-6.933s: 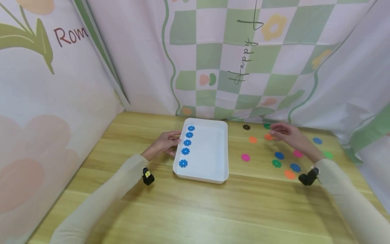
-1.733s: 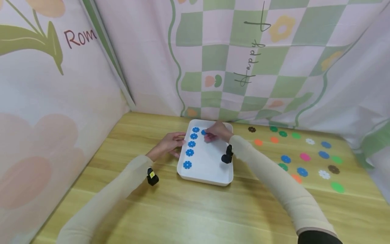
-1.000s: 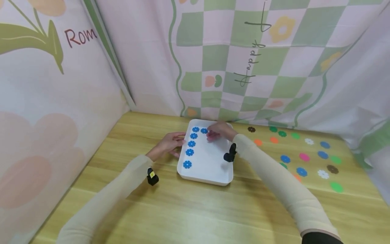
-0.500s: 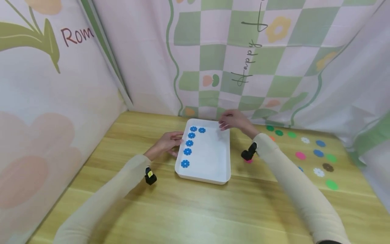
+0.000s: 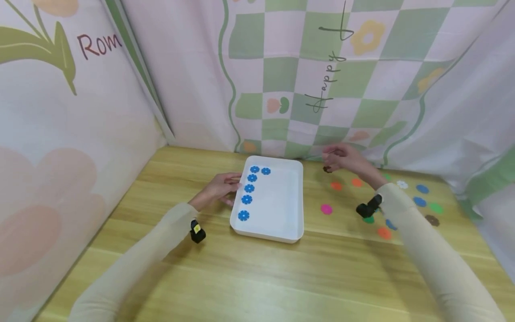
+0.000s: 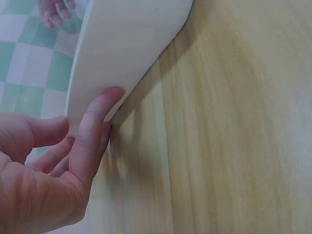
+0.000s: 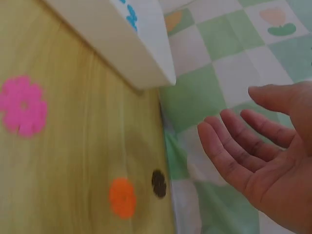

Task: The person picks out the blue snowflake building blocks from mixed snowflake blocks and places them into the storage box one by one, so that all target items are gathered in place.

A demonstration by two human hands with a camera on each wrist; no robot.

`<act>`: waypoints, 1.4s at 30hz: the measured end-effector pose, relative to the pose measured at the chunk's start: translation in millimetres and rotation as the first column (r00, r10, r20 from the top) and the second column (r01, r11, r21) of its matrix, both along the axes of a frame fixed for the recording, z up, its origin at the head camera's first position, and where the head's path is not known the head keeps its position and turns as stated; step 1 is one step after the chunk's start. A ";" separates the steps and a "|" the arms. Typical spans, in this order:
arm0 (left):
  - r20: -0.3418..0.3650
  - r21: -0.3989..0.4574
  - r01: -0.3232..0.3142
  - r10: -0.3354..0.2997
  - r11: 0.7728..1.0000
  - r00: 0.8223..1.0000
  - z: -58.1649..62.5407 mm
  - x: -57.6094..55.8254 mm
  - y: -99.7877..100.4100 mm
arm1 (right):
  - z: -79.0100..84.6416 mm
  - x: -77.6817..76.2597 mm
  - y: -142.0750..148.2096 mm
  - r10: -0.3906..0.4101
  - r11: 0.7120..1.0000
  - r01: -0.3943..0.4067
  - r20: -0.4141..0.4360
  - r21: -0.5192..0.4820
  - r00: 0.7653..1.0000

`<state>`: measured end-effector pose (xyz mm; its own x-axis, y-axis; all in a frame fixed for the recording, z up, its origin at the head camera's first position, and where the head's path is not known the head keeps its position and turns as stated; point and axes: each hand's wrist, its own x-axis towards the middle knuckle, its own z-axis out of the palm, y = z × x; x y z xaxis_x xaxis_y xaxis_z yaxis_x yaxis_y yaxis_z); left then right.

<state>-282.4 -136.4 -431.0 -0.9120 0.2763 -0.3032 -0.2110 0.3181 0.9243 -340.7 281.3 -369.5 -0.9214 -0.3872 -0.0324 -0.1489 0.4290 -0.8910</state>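
Note:
A white rectangular tray (image 5: 277, 205) lies on the wooden table. Several blue flower-shaped discs (image 5: 249, 188) run down its left side, and one more blue disc (image 5: 266, 171) sits right of the topmost. My left hand (image 5: 217, 188) rests against the tray's left wall; in the left wrist view its fingertips touch the outer side and the thumb (image 6: 51, 130) is at the rim. My right hand (image 5: 346, 158) hovers beyond the tray's right side, over a dark brown flower disc (image 5: 327, 169). The right wrist view shows its fingers loosely spread with nothing between them, apart from the brown disc (image 7: 159, 184).
Loose flower discs lie right of the tray: orange (image 5: 336, 185), pink (image 5: 327, 209), white (image 5: 402, 184), blue (image 5: 422, 189), green (image 5: 436, 208) and brown (image 5: 432, 220). The right forearm covers some. A checked curtain (image 5: 314, 80) hangs along the table's back edge.
My right hand put a blue disc beside the topmost one in the tray, let go, and moved right to above the dark brown disc. My left hand stayed at the tray.

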 end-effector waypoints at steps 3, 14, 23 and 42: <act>0.011 -0.002 -0.007 0.007 1.000 1.000 0.1 0.0 -0.1 | -6.7 4.6 16.0 0.018 0.999 -0.017 -0.031 0.047 0.999; 0.004 -0.001 0.011 -0.011 1.000 1.000 1.8 -1.3 6.9 | -10.4 27.7 89.2 0.072 0.994 -0.061 -0.123 0.096 0.990; 0.000 0.011 0.013 -0.013 1.000 1.000 3.1 0.7 4.3 | -19.6 52.5 124.7 0.113 0.968 -0.079 -0.131 0.240 0.985; 0.003 -0.003 0.002 -0.002 1.000 1.000 0.4 -0.1 -0.2 | -54.4 79.0 162.9 0.187 0.946 -0.184 0.013 0.265 0.982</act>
